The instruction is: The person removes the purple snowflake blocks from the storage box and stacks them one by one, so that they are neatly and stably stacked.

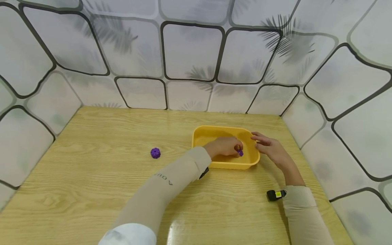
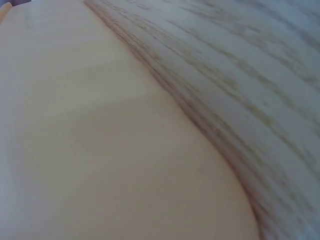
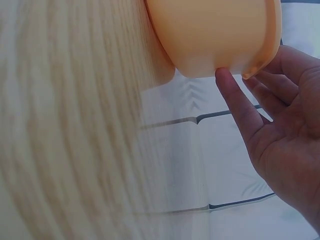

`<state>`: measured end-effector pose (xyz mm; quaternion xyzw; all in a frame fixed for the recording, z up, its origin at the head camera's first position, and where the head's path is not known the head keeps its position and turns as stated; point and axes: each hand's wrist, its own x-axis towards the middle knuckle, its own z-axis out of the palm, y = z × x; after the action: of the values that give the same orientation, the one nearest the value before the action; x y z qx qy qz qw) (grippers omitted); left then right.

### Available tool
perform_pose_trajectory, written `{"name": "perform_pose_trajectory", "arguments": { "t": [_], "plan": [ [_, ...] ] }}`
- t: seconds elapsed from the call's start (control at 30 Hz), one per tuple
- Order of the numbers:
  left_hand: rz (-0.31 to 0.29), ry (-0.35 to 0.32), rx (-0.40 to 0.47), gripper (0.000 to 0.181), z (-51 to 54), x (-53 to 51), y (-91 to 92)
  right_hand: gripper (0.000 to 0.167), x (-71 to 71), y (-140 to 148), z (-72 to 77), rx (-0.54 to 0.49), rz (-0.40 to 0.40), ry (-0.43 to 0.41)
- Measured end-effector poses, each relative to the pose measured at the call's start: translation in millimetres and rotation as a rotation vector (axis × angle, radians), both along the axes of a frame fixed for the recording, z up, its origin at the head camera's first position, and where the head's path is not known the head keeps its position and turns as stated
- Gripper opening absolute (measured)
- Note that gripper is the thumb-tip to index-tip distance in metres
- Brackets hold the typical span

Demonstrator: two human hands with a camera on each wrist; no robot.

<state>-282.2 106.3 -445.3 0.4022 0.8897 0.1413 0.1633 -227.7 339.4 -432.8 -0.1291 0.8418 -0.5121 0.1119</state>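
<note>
In the head view a yellow plastic tub (image 1: 226, 165) stands on the wooden table. My left hand (image 1: 226, 146) reaches down into it and pinches a small purple piece (image 1: 240, 152), mostly covered by the fingers. At the tub's right end is my right hand (image 1: 272, 149). The right wrist view shows that hand's thumb (image 3: 235, 95) against the tub's outer wall (image 3: 215, 40), with other fingers at and over the rim. Another purple piece (image 1: 155, 153), round with a notched edge, lies on the table left of the tub.
The wooden table (image 1: 76, 177) meets patterned walls (image 1: 193, 51) at the back and sides. A black wrist camera (image 1: 275, 195) sits by the right cuff. Mostly pale sleeve (image 2: 110, 150) and table grain fill the left wrist view, which hides that hand's fingers.
</note>
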Motion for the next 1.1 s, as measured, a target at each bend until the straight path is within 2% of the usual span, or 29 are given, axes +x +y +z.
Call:
{"name": "perform_pose_trajectory", "arguments": {
  "t": [0.2, 0.57, 0.67, 0.8, 0.93, 1.1],
  "plan": [
    [0.026, -0.008, 0.034, 0.028, 0.5, -1.2, -2.1, 0.05, -0.6, -0.3, 0.1, 0.001, 0.003, 0.004],
    [0.104, -0.026, 0.207, 0.027, 8.2, -2.7, -15.0, 0.049, -2.9, -2.4, -1.1, 0.022, 0.015, 0.025],
    [0.109, -0.01, 0.232, 0.024, 10.5, -2.6, -24.7, 0.049, -3.0, -2.8, 0.1, 0.031, 0.01, 0.021],
    [0.121, -0.043, 0.289, 0.021, 16.2, -0.1, -44.9, 0.049, -1.9, -2.7, 2.6, 0.049, 0.005, 0.017],
    [0.141, -0.075, 0.342, 0.027, 30.7, 5.5, -65.6, 0.05, 0.3, -1.9, 4.2, 0.053, -0.001, 0.017],
    [0.17, 0.012, 0.303, 0.029, 43.6, 11.6, -89.0, 0.05, 2.3, -1.0, 2.9, 0.047, 0.002, 0.022]
  ]
}}
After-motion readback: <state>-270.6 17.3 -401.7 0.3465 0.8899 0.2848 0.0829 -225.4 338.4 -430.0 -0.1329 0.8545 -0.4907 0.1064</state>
